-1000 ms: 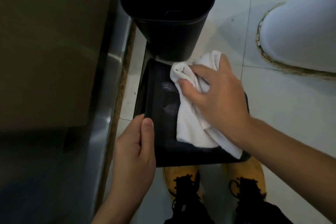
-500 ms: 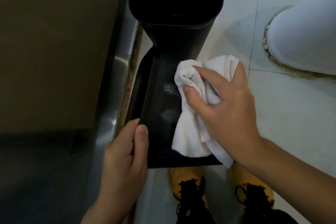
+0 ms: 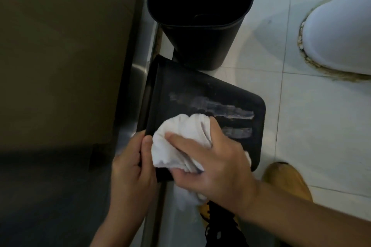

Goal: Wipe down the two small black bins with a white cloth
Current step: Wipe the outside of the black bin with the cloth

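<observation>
I'm looking down on a small black plastic bin tipped onto its side [image 3: 202,110], its broad flat wall turned up toward me, and that's the point of laying it over: the face is presented level for wiping. My left hand [image 3: 130,168] has its grip clamped on the near left edge of that bin, thumb on top, fingers wrapped under. I read that as a brace, so the light bin won't skate across the white tiled floor [image 3: 313,126] under pressure. My right hand [image 3: 212,164] has its grip closed on a bunched white cloth [image 3: 180,142], pressing the wad down on the near part of the upturned wall, just beside the left thumb. Pale smeared streaks [image 3: 220,108] run across the wall beyond the cloth; whether damp or dust, I can't tell. The second black bin standing upright [image 3: 200,42] sits just beyond, its base touching or nearly touching the tipped one, parked within reach, I'd say, for its turn. A steel-edged cabinet [image 3: 132,78] hems in the left. A tan shoe [image 3: 287,182] shows below.
</observation>
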A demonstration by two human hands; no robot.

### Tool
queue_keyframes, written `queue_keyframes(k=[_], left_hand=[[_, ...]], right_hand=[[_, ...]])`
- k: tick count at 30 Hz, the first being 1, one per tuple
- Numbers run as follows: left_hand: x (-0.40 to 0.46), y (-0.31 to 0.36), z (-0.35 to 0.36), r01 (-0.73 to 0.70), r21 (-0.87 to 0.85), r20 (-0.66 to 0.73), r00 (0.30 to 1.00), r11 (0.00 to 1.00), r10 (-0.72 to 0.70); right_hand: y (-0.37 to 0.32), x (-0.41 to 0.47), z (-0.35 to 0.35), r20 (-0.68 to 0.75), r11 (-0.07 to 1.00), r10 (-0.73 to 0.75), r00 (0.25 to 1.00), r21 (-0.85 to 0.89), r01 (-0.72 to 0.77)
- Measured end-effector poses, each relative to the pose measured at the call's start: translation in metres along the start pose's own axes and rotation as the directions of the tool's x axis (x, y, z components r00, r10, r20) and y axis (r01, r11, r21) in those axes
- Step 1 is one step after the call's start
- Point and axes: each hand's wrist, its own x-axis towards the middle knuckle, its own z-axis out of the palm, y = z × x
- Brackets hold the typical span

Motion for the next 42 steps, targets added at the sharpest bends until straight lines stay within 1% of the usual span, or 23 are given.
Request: queue_keyframes(k=[1,2,4,6,9,10,12,14,16,18,19,20,21,23,24,26,29,32,34,35,37,39,42], left_hand=[[0.001,0.002,0.001,-0.013,0.011,-0.010,1.000,1.000,0.013],[0.003,0.004,0.002,-0.025,0.017,-0.014,1.000,1.000,0.025],[0.005,0.009,0.004,-0.035,0.008,-0.003,0.999,0.999,0.035],[0.006,0.012,0.004,-0.048,0.004,-0.007,0.999,0.999,0.048],[0.006,0.013,0.005,-0.034,-0.012,0.009,0.999,0.999,0.034],[0.007,0.012,0.005,-0.028,-0.010,0.010,1.000,1.000,0.029],[0.008,0.010,0.004,-0.027,0.013,-0.004,1.000,1.000,0.027],[0.007,0.007,0.004,-0.014,0.036,-0.008,1.000,0.999,0.015],[0.005,0.004,0.003,-0.006,0.028,-0.003,1.000,1.000,0.007],[0.005,0.006,0.004,-0.025,0.038,-0.017,1.000,0.999,0.026],[0.005,0.007,0.005,-0.030,0.047,-0.025,0.999,0.998,0.031],[0.006,0.008,0.007,-0.028,0.055,-0.030,0.999,0.998,0.030],[0.006,0.008,0.008,-0.027,0.062,-0.029,0.999,0.998,0.029],[0.005,0.009,0.009,-0.026,0.052,-0.020,0.999,0.998,0.027],[0.005,0.009,0.009,-0.021,0.041,-0.016,1.000,0.999,0.022],[0.004,0.010,0.009,-0.008,0.040,-0.007,1.000,0.999,0.008],[0.004,0.010,0.008,0.021,0.030,-0.005,1.000,0.999,-0.021],[0.003,0.004,0.007,0.038,0.036,0.004,0.999,0.999,-0.038],[0.001,0.004,0.005,0.006,0.048,0.001,1.000,0.999,-0.006],[0.001,0.006,0.004,-0.005,0.045,0.000,1.000,0.999,0.005],[0.003,0.011,0.005,-0.016,0.018,0.007,1.000,1.000,0.016],[0.006,0.012,0.007,-0.026,0.021,-0.002,1.000,0.999,0.026],[0.009,0.014,0.013,-0.028,0.030,-0.026,0.999,0.999,0.029]], right_hand=[[0.008,0.003,-0.001,0.008,1.000,-0.025,1.000,-0.011,0.025],[0.017,0.010,-0.002,0.004,1.000,-0.004,1.000,-0.030,0.004],[0.033,0.028,-0.008,-0.056,0.984,0.166,0.984,-0.061,-0.170],[0.047,0.049,-0.015,-0.138,0.937,0.330,0.934,-0.070,-0.342],[0.060,0.069,-0.022,-0.214,0.888,0.422,0.881,-0.098,-0.449],[0.058,0.069,-0.023,-0.217,0.891,0.416,0.883,-0.096,-0.444],[0.040,0.058,-0.018,-0.148,0.929,0.354,0.924,-0.060,-0.365],[0.017,0.041,-0.009,-0.054,0.969,0.247,0.968,-0.001,-0.247],[0.006,0.030,-0.004,-0.009,0.991,0.123,0.992,0.045,-0.123],[0.015,0.030,-0.005,0.017,0.999,0.033,0.999,0.008,-0.034],[0.024,0.035,-0.007,0.019,0.999,0.038,0.999,-0.026,-0.037],[0.033,0.044,-0.011,-0.010,0.994,0.100,0.995,-0.051,-0.100],[0.041,0.056,-0.015,-0.066,0.975,0.206,0.976,-0.066,-0.210],[0.056,0.078,-0.021,-0.157,0.911,0.388,0.908,-0.082,-0.403],[0.059,0.085,-0.022,-0.183,0.890,0.419,0.889,-0.110,-0.442],[0.054,0.085,-0.019,-0.209,0.901,0.375,0.903,-0.149,-0.408],[0.025,0.058,-0.007,-0.094,0.959,0.274,0.957,-0.043,-0.279],[0.016,0.031,0.001,-0.022,0.997,0.074,0.997,0.014,-0.073],[0.032,0.015,-0.004,0.030,0.998,-0.058,0.998,-0.014,0.058],[0.042,0.008,-0.009,0.041,0.995,-0.083,0.996,-0.050,0.085],[0.059,0.004,-0.019,-0.001,0.995,-0.007,1.000,-0.103,0.007],[0.061,0.013,-0.023,-0.077,0.982,0.158,0.984,-0.094,-0.165],[0.043,0.035,-0.018,-0.178,0.919,0.377,0.909,-0.052,-0.391]])
